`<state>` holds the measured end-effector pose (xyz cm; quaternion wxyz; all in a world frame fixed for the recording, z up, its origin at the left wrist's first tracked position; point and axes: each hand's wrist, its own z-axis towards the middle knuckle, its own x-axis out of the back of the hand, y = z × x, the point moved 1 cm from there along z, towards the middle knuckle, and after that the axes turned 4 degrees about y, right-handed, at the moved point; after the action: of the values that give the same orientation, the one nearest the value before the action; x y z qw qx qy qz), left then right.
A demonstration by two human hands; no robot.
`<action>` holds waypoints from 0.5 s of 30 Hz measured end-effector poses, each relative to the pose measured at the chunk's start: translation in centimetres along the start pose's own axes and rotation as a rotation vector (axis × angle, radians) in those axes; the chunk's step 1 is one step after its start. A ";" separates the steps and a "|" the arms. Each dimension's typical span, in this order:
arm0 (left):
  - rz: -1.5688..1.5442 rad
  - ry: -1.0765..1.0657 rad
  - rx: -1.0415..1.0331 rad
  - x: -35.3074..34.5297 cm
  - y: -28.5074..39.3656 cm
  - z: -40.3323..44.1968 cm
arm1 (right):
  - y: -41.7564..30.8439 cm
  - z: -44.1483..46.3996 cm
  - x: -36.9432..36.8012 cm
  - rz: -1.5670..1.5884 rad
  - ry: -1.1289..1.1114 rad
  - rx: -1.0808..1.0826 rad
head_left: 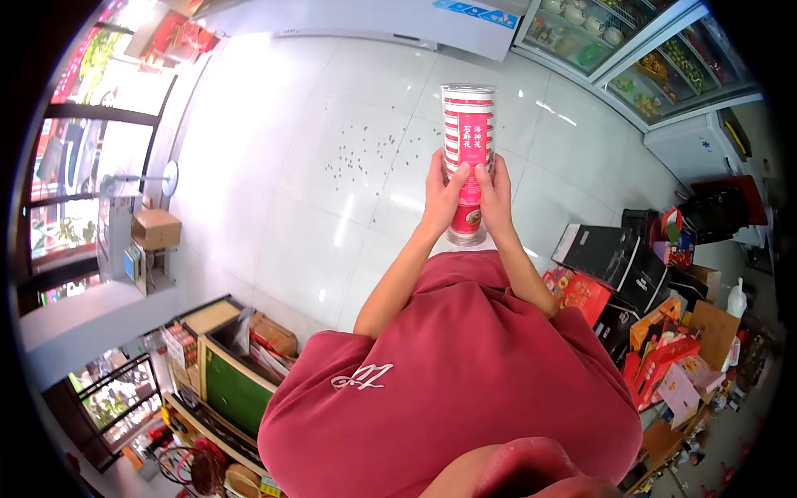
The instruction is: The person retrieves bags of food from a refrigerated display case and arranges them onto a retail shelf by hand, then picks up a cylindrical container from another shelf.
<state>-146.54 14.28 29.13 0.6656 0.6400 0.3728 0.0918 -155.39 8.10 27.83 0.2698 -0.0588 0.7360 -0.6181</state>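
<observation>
A tall stack of nested cups (471,141), banded red and white with a pink label bearing white characters, stands out in front of my chest. Clear plastic shows at its top and bottom ends. My left hand (444,192) is wrapped round the left side of the stack, its thumb on the label. From the other side my right hand (496,195) grips it the same way, the two thumbs almost meeting. Most of my fingers are hidden behind the stack.
Dark specks (365,149) lie scattered on the pale tiled floor (290,241). Glass-door fridges (681,66) stand at upper right, a white freezer (365,21) along the top. Black boxes (618,257) and red packages are piled on the right. A cardboard box (156,228) and a green-sided cabinet (237,386) are on the left.
</observation>
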 end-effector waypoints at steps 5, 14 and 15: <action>0.085 -0.056 -0.052 -2.5 0.8 13.3 | -0.6 13.6 -0.2 0.028 -0.002 0.069; 0.033 -0.054 -0.036 -7.7 0.9 31.0 | -3.0 32.1 0.7 -0.056 0.018 0.113; 0.025 -0.060 -0.028 -8.2 0.9 32.5 | -3.1 33.7 0.7 -0.064 0.006 0.126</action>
<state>-132.00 -15.94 29.91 0.6843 0.6376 0.3433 0.0858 -140.88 -22.49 27.50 0.2506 -0.0634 0.6943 -0.6716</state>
